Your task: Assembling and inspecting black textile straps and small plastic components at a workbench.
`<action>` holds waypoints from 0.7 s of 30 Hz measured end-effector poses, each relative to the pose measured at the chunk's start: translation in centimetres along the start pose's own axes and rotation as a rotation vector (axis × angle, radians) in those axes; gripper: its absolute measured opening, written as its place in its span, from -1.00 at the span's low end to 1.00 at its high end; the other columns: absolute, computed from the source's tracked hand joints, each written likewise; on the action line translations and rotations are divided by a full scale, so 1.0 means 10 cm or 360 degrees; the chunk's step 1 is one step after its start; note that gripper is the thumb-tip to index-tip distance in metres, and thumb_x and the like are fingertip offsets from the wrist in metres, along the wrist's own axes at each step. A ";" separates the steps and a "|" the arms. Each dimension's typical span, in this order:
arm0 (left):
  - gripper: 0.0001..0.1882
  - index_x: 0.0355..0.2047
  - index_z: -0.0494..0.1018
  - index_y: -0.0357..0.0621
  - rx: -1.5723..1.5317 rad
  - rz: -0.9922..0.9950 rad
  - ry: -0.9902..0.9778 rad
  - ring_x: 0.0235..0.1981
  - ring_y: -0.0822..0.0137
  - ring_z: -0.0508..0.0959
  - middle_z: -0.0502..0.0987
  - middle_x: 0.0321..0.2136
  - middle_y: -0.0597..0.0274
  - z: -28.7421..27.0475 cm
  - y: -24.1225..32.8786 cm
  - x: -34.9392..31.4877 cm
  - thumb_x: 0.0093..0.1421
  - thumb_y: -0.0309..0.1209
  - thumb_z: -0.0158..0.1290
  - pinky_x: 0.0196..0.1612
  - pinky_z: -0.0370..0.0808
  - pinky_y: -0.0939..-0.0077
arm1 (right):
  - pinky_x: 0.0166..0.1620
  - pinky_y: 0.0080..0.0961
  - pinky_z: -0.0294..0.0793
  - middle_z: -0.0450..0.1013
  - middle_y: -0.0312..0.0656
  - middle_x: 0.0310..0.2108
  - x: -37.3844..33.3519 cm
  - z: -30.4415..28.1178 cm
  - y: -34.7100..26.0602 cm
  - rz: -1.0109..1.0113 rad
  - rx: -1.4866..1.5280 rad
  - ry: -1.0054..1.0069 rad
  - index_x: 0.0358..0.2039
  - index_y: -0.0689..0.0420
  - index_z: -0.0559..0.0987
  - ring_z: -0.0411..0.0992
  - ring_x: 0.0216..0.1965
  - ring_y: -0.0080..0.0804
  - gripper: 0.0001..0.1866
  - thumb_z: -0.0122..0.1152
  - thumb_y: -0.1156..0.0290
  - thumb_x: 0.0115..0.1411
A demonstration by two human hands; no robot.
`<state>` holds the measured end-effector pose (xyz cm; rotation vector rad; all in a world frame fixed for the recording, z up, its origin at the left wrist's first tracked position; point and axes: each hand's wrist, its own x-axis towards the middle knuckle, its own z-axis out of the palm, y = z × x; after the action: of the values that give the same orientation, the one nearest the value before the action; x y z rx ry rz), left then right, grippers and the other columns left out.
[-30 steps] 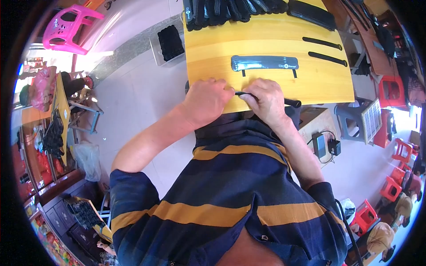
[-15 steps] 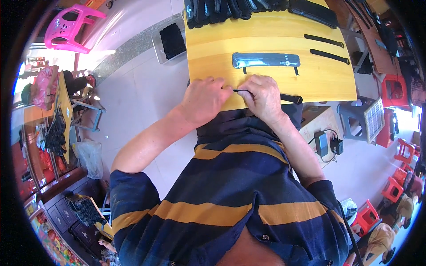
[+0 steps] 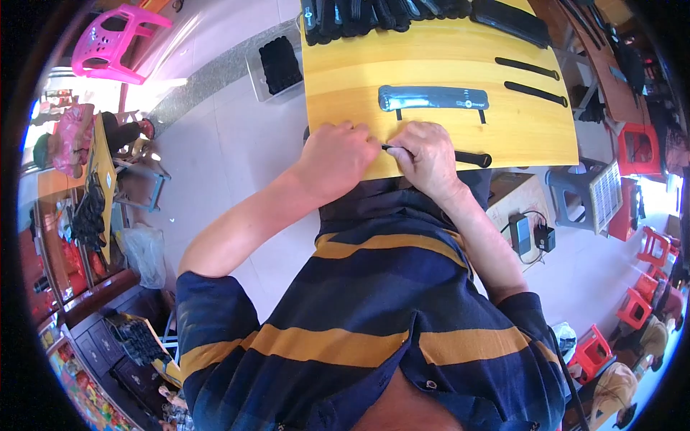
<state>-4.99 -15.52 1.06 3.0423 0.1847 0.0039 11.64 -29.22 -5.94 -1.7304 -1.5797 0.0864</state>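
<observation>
At the near edge of the yellow table, my left hand and my right hand are close together, fingers bent in a pinch. A bit of black strap shows between their fingertips, and its rounded end, a black strap, sticks out past my right hand on the tabletop. My hands hide the strap's middle. Just beyond them lies a flat grey-blue packaged strap bundle with two short black tabs below it. Two loose black straps rest at the right.
A row of black straps lines the far table edge, beside a dark flat pack. Left of the table stands a white tray with black pieces. A pink stool, a grey stool and a cardboard box stand around.
My hands stay nearly in place, still pinching the black strap. The whole view has shifted very slightly; nothing else visibly differs.
</observation>
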 end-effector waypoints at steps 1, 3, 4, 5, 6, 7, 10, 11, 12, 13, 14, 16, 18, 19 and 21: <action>-0.88 -0.32 0.60 -0.07 -0.0009 0.0015 0.0020 -0.29 0.14 0.65 0.54 -0.41 0.21 0.03 -0.02 0.00 0.12 -0.46 0.12 -0.34 0.60 0.19 | -0.17 -0.20 0.46 0.47 -0.23 -0.44 0.01 -0.01 0.00 0.0015 0.0004 -0.0011 -0.46 0.04 0.60 0.51 -0.32 -0.13 -0.90 0.39 0.38 0.06; -0.83 -0.26 0.60 -0.07 -0.0018 0.0029 0.0040 -0.31 0.14 0.63 0.51 -0.43 0.23 0.03 -0.04 -0.01 0.10 -0.48 0.13 -0.37 0.58 0.18 | -0.17 -0.19 0.46 0.47 -0.22 -0.44 0.00 0.00 0.01 0.0006 0.0005 -0.0016 -0.46 0.04 0.60 0.51 -0.33 -0.13 -0.90 0.39 0.38 0.07; -0.88 -0.31 0.60 -0.06 -0.0016 0.0011 -0.0017 -0.29 0.14 0.65 0.55 -0.41 0.22 0.01 -0.03 -0.03 0.12 -0.45 0.12 -0.32 0.60 0.19 | -0.17 -0.19 0.46 0.47 -0.22 -0.44 0.00 0.00 0.01 -0.0002 0.0009 -0.0019 -0.46 0.04 0.59 0.51 -0.33 -0.13 -0.90 0.38 0.38 0.07; -0.92 -0.37 0.61 -0.05 -0.0015 -0.0008 -0.0075 -0.26 0.14 0.67 0.58 -0.39 0.21 0.00 -0.03 -0.04 0.15 -0.43 0.12 -0.28 0.62 0.20 | -0.17 -0.19 0.46 0.47 -0.22 -0.44 0.00 0.00 0.00 -0.0002 0.0009 -0.0019 -0.46 0.04 0.59 0.51 -0.33 -0.13 -0.90 0.38 0.38 0.07; -0.92 -0.37 0.61 -0.05 -0.0016 -0.0010 -0.0074 -0.26 0.14 0.67 0.58 -0.39 0.21 0.03 -0.06 -0.06 0.15 -0.43 0.12 -0.28 0.62 0.20 | -0.17 -0.19 0.46 0.47 -0.22 -0.45 0.00 -0.01 0.00 -0.0012 0.0013 0.0002 -0.46 0.04 0.60 0.51 -0.33 -0.13 -0.90 0.38 0.38 0.07; -0.91 -0.35 0.61 -0.05 -0.0013 -0.0044 -0.0074 -0.26 0.14 0.67 0.58 -0.39 0.21 0.10 -0.10 -0.10 0.15 -0.43 0.11 -0.27 0.62 0.19 | -0.17 -0.20 0.45 0.46 -0.22 -0.45 0.00 -0.01 -0.01 -0.0021 0.0017 0.0024 -0.46 0.04 0.60 0.51 -0.33 -0.13 -0.90 0.38 0.38 0.07; -0.88 -0.32 0.63 -0.05 -0.0042 -0.0099 -0.0093 -0.27 0.13 0.67 0.58 -0.38 0.21 0.11 -0.17 -0.14 0.16 -0.45 0.11 -0.27 0.62 0.16 | -0.18 -0.20 0.45 0.46 -0.22 -0.47 0.00 -0.02 -0.01 -0.0017 0.0058 0.0031 -0.46 0.05 0.60 0.51 -0.34 -0.12 -0.91 0.38 0.40 0.08; -0.86 -0.29 0.64 -0.05 -0.0072 -0.0118 -0.0110 -0.28 0.11 0.66 0.59 -0.38 0.21 0.10 -0.18 -0.15 0.16 -0.46 0.11 -0.26 0.63 0.15 | -0.18 -0.20 0.45 0.46 -0.22 -0.47 -0.01 -0.02 -0.01 -0.0016 0.0060 0.0028 -0.46 0.05 0.60 0.51 -0.34 -0.12 -0.91 0.38 0.40 0.08; -0.86 -0.29 0.64 -0.05 -0.0071 -0.0120 -0.0111 -0.28 0.11 0.66 0.59 -0.38 0.21 0.11 -0.19 -0.16 0.16 -0.46 0.11 -0.26 0.63 0.15 | -0.18 -0.20 0.45 0.47 -0.21 -0.47 -0.01 -0.01 0.00 -0.0008 0.0050 0.0027 -0.46 0.05 0.60 0.51 -0.34 -0.12 -0.90 0.38 0.40 0.08; -0.82 -0.25 0.64 -0.04 -0.0172 -0.0134 -0.0038 -0.30 0.11 0.65 0.57 -0.39 0.23 0.13 -0.19 -0.17 0.13 -0.50 0.12 -0.27 0.61 0.15 | -0.18 -0.19 0.45 0.47 -0.21 -0.47 -0.01 -0.01 0.01 -0.0001 0.0040 0.0025 -0.47 0.05 0.60 0.51 -0.34 -0.12 -0.90 0.39 0.41 0.07; -0.76 -0.21 0.63 -0.03 -0.0273 -0.0148 0.0035 -0.32 0.11 0.64 0.56 -0.41 0.25 0.14 -0.19 -0.18 0.10 -0.54 0.14 -0.29 0.60 0.15 | -0.18 -0.19 0.45 0.47 -0.21 -0.47 0.01 -0.01 0.02 -0.0002 0.0042 0.0024 -0.47 0.05 0.60 0.51 -0.34 -0.12 -0.90 0.39 0.41 0.07; -0.74 -0.19 0.64 -0.04 -0.0378 -0.0151 0.0136 -0.32 0.13 0.64 0.56 -0.40 0.26 0.09 -0.15 -0.21 0.09 -0.55 0.15 -0.29 0.60 0.17 | -0.19 -0.18 0.45 0.47 -0.21 -0.47 0.00 0.00 0.01 -0.0001 0.0065 0.0026 -0.46 0.05 0.60 0.51 -0.35 -0.12 -0.90 0.40 0.41 0.06; -0.71 -0.17 0.65 -0.04 -0.0481 -0.0164 0.0244 -0.32 0.15 0.63 0.57 -0.40 0.26 0.09 -0.14 -0.22 0.08 -0.57 0.17 -0.28 0.60 0.19 | -0.18 -0.18 0.45 0.47 -0.21 -0.47 0.00 -0.01 0.00 0.0010 0.0076 0.0020 -0.46 0.05 0.61 0.51 -0.35 -0.12 -0.90 0.40 0.41 0.06; -0.70 -0.16 0.65 -0.04 -0.0484 -0.0144 0.0248 -0.32 0.16 0.63 0.57 -0.39 0.27 0.10 -0.13 -0.22 0.07 -0.58 0.18 -0.28 0.60 0.21 | -0.18 -0.18 0.45 0.47 -0.22 -0.47 0.01 -0.02 0.00 0.0018 0.0084 0.0020 -0.46 0.05 0.61 0.51 -0.34 -0.13 -0.90 0.41 0.41 0.06; -0.68 -0.15 0.65 -0.04 -0.0490 -0.0132 0.0253 -0.32 0.18 0.63 0.58 -0.38 0.28 0.14 -0.13 -0.23 0.06 -0.59 0.19 -0.28 0.60 0.23 | -0.17 -0.19 0.45 0.47 -0.22 -0.47 -0.01 -0.02 0.01 0.0031 0.0076 -0.0001 -0.45 0.05 0.62 0.51 -0.34 -0.14 -0.90 0.41 0.40 0.06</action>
<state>-7.37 -14.68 -0.44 2.7245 0.2922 0.2455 11.75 -29.36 -5.89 -1.7092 -1.5494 0.1329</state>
